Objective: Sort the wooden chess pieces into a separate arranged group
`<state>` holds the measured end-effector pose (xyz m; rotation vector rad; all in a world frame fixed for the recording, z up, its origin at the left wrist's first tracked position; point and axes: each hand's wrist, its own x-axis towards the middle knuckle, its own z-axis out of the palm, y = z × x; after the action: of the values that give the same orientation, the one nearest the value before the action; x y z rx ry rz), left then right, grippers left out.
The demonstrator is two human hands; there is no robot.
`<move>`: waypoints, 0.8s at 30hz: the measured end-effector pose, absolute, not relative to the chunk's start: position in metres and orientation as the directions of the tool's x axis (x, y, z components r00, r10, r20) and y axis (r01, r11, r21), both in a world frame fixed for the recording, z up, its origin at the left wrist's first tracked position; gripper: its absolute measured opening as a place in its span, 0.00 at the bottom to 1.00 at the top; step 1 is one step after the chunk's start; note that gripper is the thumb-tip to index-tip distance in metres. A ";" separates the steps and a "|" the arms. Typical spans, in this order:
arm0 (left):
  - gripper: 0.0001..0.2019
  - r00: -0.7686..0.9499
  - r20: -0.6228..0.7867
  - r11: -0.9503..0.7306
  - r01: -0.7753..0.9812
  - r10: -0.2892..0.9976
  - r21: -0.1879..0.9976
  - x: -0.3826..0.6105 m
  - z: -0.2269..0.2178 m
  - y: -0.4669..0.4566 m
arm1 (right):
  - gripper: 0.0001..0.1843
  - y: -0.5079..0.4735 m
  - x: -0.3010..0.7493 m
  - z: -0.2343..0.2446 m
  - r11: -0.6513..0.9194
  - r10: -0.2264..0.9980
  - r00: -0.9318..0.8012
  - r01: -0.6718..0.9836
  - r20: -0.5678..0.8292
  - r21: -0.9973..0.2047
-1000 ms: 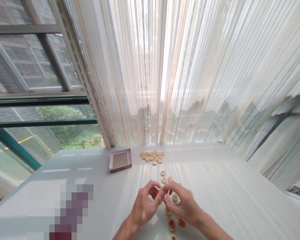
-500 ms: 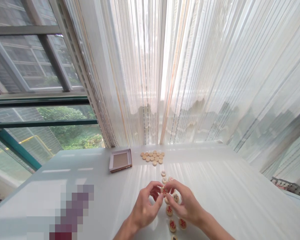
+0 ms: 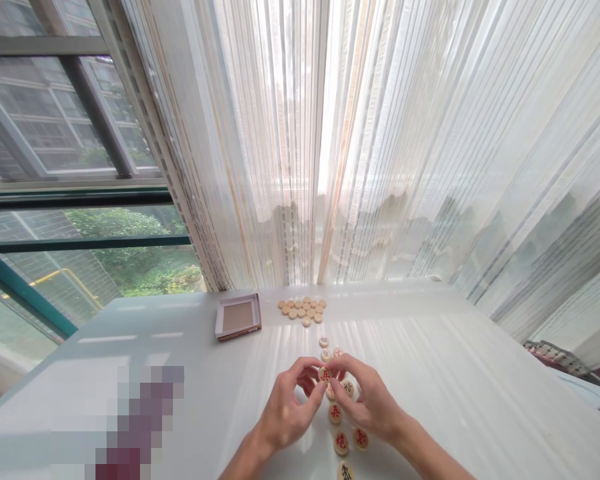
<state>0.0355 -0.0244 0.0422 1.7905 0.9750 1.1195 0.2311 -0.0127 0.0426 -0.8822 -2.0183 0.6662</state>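
A small round wooden piece (image 3: 324, 375), pale tan with a red character on its face, is pinched between the fingertips of the left hand (image 3: 287, 413) and the right hand (image 3: 373, 403). It is held just above the table (image 3: 455, 373), with its marked face turned up toward the camera. Loose pieces (image 3: 335, 413) of the same kind, marked in red or black, are scattered face up beneath and around it.

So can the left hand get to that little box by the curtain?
Probably yes. The box lies ahead of the left hand, with only bare table between, though it seems to hold a chess piece.
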 end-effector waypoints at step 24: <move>0.11 0.309 0.309 -0.376 0.188 0.899 0.907 0.035 0.040 -0.022 | 0.09 -0.012 0.231 0.040 0.617 0.776 -0.423 0.360 0.467 -0.700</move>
<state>0.0355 -0.0224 0.0405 1.7736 0.9787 1.1177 0.2308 -0.0119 0.0399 -0.8934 -2.0287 0.6503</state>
